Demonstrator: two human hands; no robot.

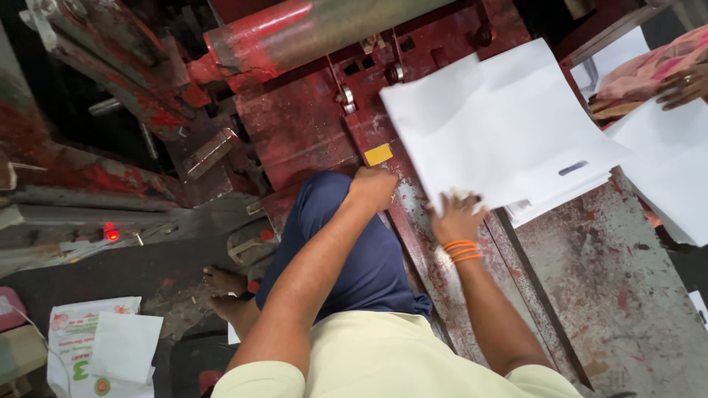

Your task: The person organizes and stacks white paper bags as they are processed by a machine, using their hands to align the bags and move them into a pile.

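Sheets: a loose stack of white sheets (501, 125) lay fanned on the red machine bed (310, 133) and partly over the grey table (605, 258); the top ones sat askew of those beneath.
One sheet: it showed a small dark slot (573, 168) near its lower right edge.
Right hand (457, 215): it lay on the stack's near corner, fingers spread flat and pressing on the sheets; whether any finger curled under an edge could not be told. Orange bands (462, 250) ringed the wrist.
Left hand (372, 188): it was closed in a loose fist just left of the stack, by a yellow tag (378, 154); whether it touched the sheets or held anything could not be told.
Handling: the sheets looked thin, light and limp, apt to slide over one another and to crease if pinched hard. A single one would likely droop when lifted by one corner.
Where to hold: judged best at the near edge or corner, thumb on top and fingers under, the other palm flat on the stack to stop slipping.
Nearby: a worn roller (310, 29) crossed above the bed; another person's hand (682, 85) rested by more white sheets (671, 169) at the right.
Floor: a printed bag (81, 346) lay at lower left, a red light (112, 234) above it.
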